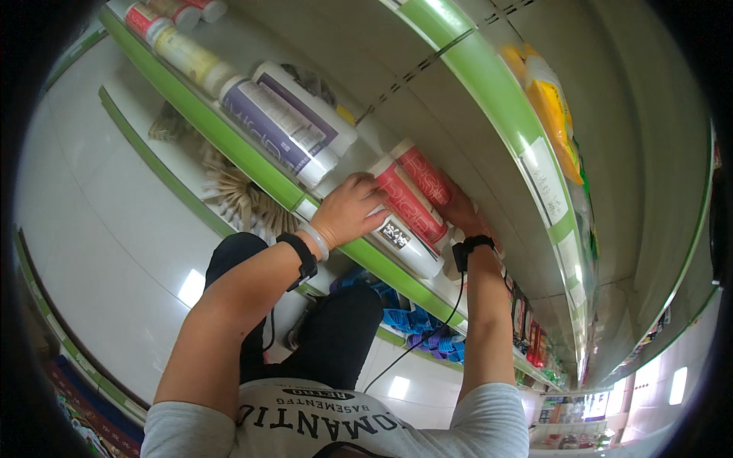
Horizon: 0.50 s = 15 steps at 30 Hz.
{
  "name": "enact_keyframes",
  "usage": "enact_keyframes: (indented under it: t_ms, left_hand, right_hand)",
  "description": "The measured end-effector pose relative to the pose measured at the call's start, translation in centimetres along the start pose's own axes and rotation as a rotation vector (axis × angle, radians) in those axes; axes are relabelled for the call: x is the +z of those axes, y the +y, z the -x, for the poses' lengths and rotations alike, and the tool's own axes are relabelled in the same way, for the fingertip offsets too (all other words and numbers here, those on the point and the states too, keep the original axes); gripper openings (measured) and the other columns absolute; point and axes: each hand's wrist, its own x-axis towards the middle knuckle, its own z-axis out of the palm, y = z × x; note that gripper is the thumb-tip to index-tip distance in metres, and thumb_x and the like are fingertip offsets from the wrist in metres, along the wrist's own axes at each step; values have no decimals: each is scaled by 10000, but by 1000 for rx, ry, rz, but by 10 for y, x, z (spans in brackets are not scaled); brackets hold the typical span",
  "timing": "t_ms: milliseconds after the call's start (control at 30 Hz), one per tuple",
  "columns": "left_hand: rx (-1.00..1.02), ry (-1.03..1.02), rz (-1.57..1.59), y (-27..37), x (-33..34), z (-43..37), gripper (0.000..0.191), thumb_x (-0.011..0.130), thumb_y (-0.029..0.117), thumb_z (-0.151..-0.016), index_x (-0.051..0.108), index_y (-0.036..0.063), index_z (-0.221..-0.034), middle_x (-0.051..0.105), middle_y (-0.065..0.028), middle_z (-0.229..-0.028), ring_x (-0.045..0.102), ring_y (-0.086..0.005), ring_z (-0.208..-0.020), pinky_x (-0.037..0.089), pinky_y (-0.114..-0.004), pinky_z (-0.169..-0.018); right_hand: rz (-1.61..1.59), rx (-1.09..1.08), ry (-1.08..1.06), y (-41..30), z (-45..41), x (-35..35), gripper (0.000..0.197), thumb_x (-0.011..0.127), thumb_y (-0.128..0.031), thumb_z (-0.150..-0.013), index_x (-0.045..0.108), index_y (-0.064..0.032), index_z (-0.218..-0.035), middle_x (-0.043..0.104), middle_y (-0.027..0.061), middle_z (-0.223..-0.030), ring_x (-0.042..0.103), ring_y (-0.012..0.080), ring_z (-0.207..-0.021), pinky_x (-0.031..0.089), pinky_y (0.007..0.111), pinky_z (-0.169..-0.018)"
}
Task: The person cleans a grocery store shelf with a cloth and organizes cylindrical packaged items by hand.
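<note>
My left hand [350,210] curls over the near end of a white cylindrical container [408,245] with a dark square label, its thumb lying along the side. Close beside that stands a red-labelled container [413,205], touching or nearly touching my left fingertips. A second red-labelled container [422,173] stands deeper on the shelf. My right hand [460,207] reaches in around the far side of the red containers, against the deeper one. Its fingers are partly hidden, so its grip is unclear. The containers rest on a green-edged shelf [252,163].
Purple-labelled containers [275,129] and a yellow-labelled one [189,54] share the shelf. A green-edged upper shelf [492,74] bears yellow packages [552,117]. Below are a beige fringed item [243,197] and blue plastic goods [404,312]. A black cable [421,349] hangs from my right wrist.
</note>
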Motion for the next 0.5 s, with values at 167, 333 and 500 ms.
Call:
enact_keyframes:
  t_ms: [167,333,500]
  left_hand:
    - [-22,1,21,-1,1,4,349,726,289,-889,716,95,-1179,619,-104,-1237,547,-337,-1244,503,-442,-1044]
    - [-17,-4,-13,-1,-1,2,354,727,289,-885,718,105,-1187,621,-100,-1248,553,-331,-1237,505,-435,-1040]
    - [-22,-9,8,1,2,-2,340,729,272,-881,720,107,-1177,622,-101,-1250,555,-333,-1230,501,-436,-1040]
  right_hand:
    - [-106,-118,-40,7,2,5,862,829,-313,-868,392,-77,-1573,527,225,-1506,520,359,-1384,407,424,-1167]
    - [11,-109,-70,-4,2,2,903,814,-297,-877,321,-59,-1596,467,253,-1547,458,394,-1429,373,438,-1191]
    - [29,53,-179,16,8,-21,931,797,-274,-920,236,-81,-1637,342,191,-1652,396,308,-1487,354,398,-1202]
